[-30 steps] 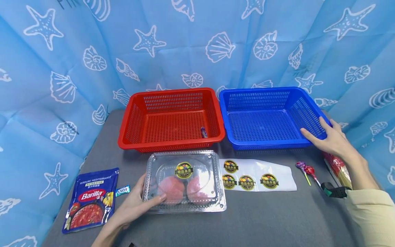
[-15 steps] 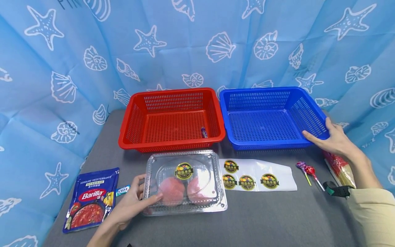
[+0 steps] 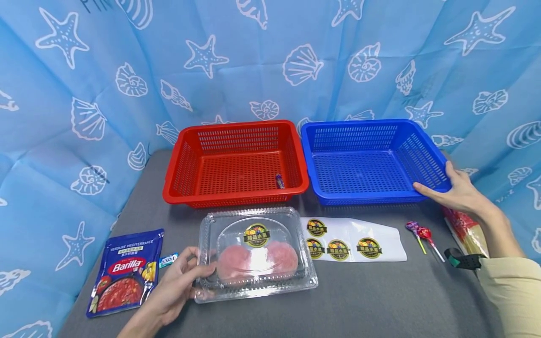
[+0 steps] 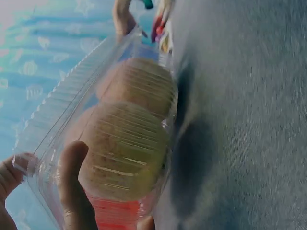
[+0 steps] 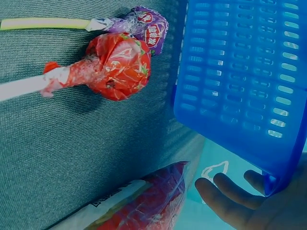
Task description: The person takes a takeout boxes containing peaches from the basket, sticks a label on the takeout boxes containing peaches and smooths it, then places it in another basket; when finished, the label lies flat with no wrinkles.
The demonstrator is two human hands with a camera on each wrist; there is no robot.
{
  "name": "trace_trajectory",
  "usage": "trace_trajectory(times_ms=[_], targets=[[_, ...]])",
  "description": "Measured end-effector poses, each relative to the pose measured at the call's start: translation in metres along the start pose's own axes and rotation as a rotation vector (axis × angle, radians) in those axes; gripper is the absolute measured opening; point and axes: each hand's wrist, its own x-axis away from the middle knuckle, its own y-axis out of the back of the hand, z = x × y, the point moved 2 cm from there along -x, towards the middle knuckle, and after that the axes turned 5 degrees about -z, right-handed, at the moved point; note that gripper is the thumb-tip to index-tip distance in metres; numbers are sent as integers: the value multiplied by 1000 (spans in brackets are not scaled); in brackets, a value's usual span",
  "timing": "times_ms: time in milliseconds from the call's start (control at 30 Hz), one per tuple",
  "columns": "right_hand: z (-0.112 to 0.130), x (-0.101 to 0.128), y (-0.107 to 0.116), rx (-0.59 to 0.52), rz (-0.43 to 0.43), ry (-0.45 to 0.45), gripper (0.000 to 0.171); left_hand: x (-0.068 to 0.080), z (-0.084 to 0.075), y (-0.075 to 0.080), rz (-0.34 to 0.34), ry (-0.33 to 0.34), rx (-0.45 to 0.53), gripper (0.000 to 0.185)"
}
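Observation:
A clear plastic clamshell box [image 3: 307, 281] with two pinkish peaches [image 3: 234, 264] inside is in front of the red basket [image 3: 236, 199]. My left hand [image 3: 175, 286] grips its left end, thumb over the lid's edge and fingers beneath. The left wrist view shows the box raised over the grey table, its shadow below the peaches [image 4: 120, 153]. A round black fruit label [image 3: 257, 235] is on the lid. At the right, my right hand [image 3: 462, 195] holds the front right corner of the blue basket [image 3: 372, 196], thumb in front, fingers around the outside.
Behind the box, a sheet of round labels [image 3: 393, 241] lies flat. Two lollipops [image 3: 424, 232] and a red packet [image 3: 467, 230] lie near my right forearm. A blue Barilla sauce pouch [image 3: 127, 274] and a small wrapped candy [image 3: 168, 260] are left. A purple-wrapped candy [image 3: 279, 181] sits inside the red basket.
The box has come slightly toward me and turned a little, its near edge lower in view, with my left hand on it. My right hand's fingers have drawn in around the blue basket's corner.

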Motion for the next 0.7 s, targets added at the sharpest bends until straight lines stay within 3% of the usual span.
trace_trajectory(times_ms=[167, 367, 533, 700], targets=[[1, 0, 0, 10, -3, -4, 114, 13, -6, -10, 133, -11, 43, 22], [-1, -2, -1, -7, -17, 2, 115, 24, -27, -34, 269, -20, 94, 32], [-2, -2, -1, 19, -16, -4, 116, 24, -53, -59, 254, -103, 63, 35], [-2, -1, -1, 31, 10, -19, 116, 10, -81, -84, 179, -160, 30, 44]])
